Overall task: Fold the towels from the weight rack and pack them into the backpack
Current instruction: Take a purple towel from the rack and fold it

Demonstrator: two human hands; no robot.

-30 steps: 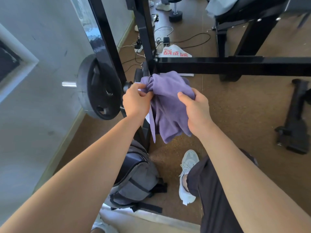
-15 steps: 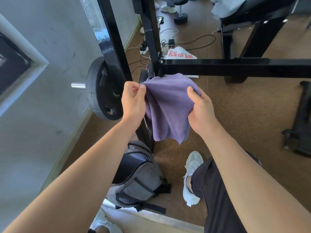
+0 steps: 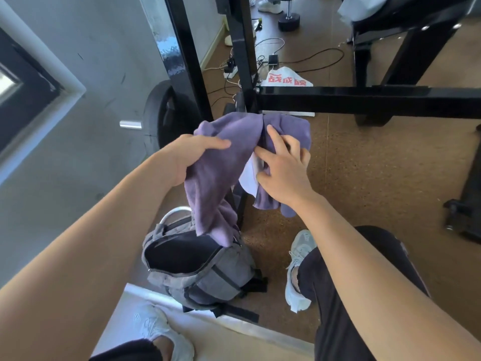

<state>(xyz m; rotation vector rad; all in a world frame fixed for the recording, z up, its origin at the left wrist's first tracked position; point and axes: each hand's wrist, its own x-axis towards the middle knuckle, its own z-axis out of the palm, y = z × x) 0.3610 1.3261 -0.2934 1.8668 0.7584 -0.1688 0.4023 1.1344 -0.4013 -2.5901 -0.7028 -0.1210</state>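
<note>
**Purple towel [image 3: 221, 162] held over an open backpack [image 3: 208, 280] beside a rack [image 3: 364, 102]**

I am looking down at a brown floor [image 3: 377, 204] through the head camera. The black rack crosses the upper view, one beam running to the right. A dark plate [image 3: 166, 121] sits on its left side, near a grey wall. At the rack's foot the grey backpack stands on the floor, its top unzipped and gaping (the inside looks dark). The towel hangs bunched in the air between the rack and the backpack, with its lower end dangling at the backpack's open mouth. The left hand [image 3: 192, 155] grasps the towel's left part, thumb clamped on top and the other fingers hidden under the cloth. The right hand [image 3: 283, 173] lies on the towel's right part with its fingers spread and bent. I cannot tell whether they pinch the cloth. A white label [image 3: 247, 178] shows between the hands.
</note>
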